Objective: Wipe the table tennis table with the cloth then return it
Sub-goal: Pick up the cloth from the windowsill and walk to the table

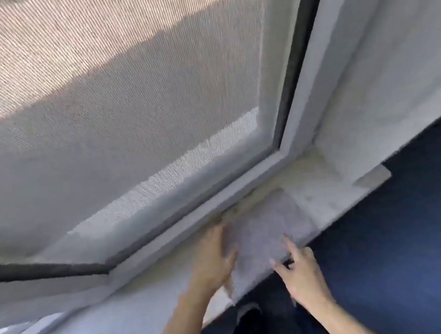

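Grey cloth [263, 234] lies spread flat on the pale window sill [321, 180], near its right end. Its far edge is against the window frame [193, 219] and its near edge reaches the sill's front lip. Left hand [215, 256] presses palm-down on the cloth's left margin, fingers straight and together, pointing toward the frame. Right hand [301, 272] is at the cloth's near right corner, forefinger and thumb spread on the fabric and the other fingers bent at the sill's lip. Cannot tell through the blur whether it grips the cloth. Mesh screen [119, 110] fills the window above. Dark blue surface [408, 224] lies below the sill.
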